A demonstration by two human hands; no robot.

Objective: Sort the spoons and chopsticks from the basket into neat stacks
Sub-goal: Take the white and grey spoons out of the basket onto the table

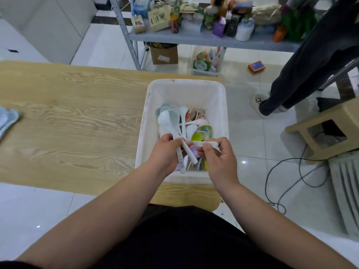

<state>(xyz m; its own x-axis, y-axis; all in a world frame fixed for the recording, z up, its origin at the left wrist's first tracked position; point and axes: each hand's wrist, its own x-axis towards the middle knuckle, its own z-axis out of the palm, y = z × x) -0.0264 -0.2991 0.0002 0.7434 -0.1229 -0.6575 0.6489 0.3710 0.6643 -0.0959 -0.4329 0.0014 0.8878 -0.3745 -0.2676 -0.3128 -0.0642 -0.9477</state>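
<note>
Where the wooden table (68, 113) ends on the right, a white plastic basket (143, 121) stands with its near wall just ahead of the person's dark clothing. Its near end holds purple, pale blue and yellow-green spoon parts and a few thin wooden sticks, mostly hidden under the hands. Toward the middle lie a green spoon (196, 136), several white spoons and other coloured bowls, all overlapping. At the far end a loose clutch of wooden chopsticks (194, 114) lies on the bottom.

Both bare forearms reach forward over the basket's near end. The left hand (165, 150) curls round the handles of a bundle of spoons (169, 117), white and pale blue. Their bowls fan out toward the far left of the basket, and the handle ends poke out below the palm. Just beside it, the right hand (217, 154) pinches a single white spoon (206, 144) by the handle, between thumb and curled fingers. This spoon lies crosswise, its free end pointing at the bundle; whether they touch I cannot tell.

Pale wood grain stretches away to the left, where a blue-grey cloth (7, 121) lies at the table's left edge. Beyond the table, on white floor tiles, stand a cardboard box (164, 54), a clear bin (206, 65) of packets and a small orange box (256, 66). Above them runs a grey metal shelf (194, 36) crowded with bottles and packets. To the right are a second person's dark trouser leg (303, 65), a beige stool (326, 129) and a black cable (287, 171) trailing across the tiles. White cabinets (48, 26) fill the far left.
</note>
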